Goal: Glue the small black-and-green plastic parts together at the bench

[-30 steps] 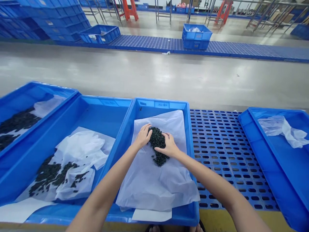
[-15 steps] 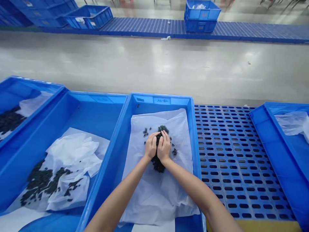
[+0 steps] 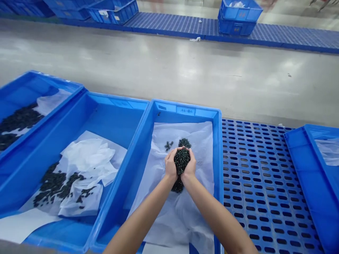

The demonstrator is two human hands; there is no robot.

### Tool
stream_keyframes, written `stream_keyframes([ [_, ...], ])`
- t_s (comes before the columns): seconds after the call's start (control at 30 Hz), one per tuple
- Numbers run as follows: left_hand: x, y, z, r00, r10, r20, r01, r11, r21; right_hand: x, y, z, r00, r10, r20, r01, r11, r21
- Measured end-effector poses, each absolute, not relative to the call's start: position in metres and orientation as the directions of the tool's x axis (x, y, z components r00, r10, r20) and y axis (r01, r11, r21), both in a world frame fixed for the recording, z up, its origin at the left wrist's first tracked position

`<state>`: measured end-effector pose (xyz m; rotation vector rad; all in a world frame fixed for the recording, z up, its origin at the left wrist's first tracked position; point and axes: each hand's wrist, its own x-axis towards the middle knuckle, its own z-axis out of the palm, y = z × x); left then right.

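My left hand [image 3: 171,164] and my right hand [image 3: 190,164] are cupped side by side around a heap of small dark green-black parts [image 3: 182,160]. They look like short screws, too small to be sure. More of the same parts lie just beyond my fingertips in a small pile [image 3: 184,142] and below my wrists in another [image 3: 178,186]. A little loose cluster [image 3: 168,145] sits to the left. All this is on a white sheet [image 3: 196,208] lining a blue bin [image 3: 217,155]. The undersides of my hands are hidden.
To the left, a second blue bin [image 3: 113,120] holds crumpled white sheets [image 3: 90,155] and dark pieces [image 3: 53,180]; another bin [image 3: 57,79] adjoins it. A slotted blue platform [image 3: 254,176] lies right, with a further bin [image 3: 304,169]. Across the floor stand stacked bins [image 3: 238,17].
My hands have turned from arched over the pile to cupped upward, with a heap of parts now showing between them. The camera view has shifted slightly.
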<state>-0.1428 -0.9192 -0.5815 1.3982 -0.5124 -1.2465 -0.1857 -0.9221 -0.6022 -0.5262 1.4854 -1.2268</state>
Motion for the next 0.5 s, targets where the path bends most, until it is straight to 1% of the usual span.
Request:
stream_keyframes([
  [0.03, -0.144, -0.917, -0.575, 0.342, -0.851, -0.400, 0.382, -0.263, 0.886, -0.186, -0.920, -0.597, -0.303, -0.830, -0.467, 0.325, 0.371, -0.870],
  [0.1, -0.145, -0.911, -0.561, 0.335, -0.831, -0.444, 0.485, -0.252, 0.838, -0.187, -0.915, -0.583, -0.264, -0.806, -0.530, 0.465, 0.375, -0.802],
  [0.17, -0.147, -0.906, -0.548, 0.326, -0.802, -0.500, 0.600, -0.234, 0.765, -0.189, -0.910, -0.566, -0.203, -0.772, -0.602, 0.623, 0.373, -0.688],
  [0.23, -0.149, -0.901, -0.533, 0.326, -0.772, -0.545, 0.688, -0.202, 0.697, -0.190, -0.906, -0.546, -0.148, -0.744, -0.652, 0.726, 0.365, -0.582],
  [0.37, -0.152, -0.894, -0.486, 0.319, -0.739, -0.594, 0.762, -0.173, 0.624, -0.193, -0.901, -0.493, -0.087, -0.701, -0.708, 0.823, 0.350, -0.447],
  [0.43, -0.151, -0.892, -0.451, 0.306, -0.726, -0.616, 0.784, -0.175, 0.596, -0.193, -0.900, -0.457, -0.062, -0.684, -0.727, 0.837, 0.362, -0.411],
  [0.5, -0.150, -0.891, -0.408, 0.297, -0.720, -0.627, 0.805, -0.164, 0.569, -0.191, -0.899, -0.414, -0.055, -0.678, -0.733, 0.837, 0.369, -0.404],
])
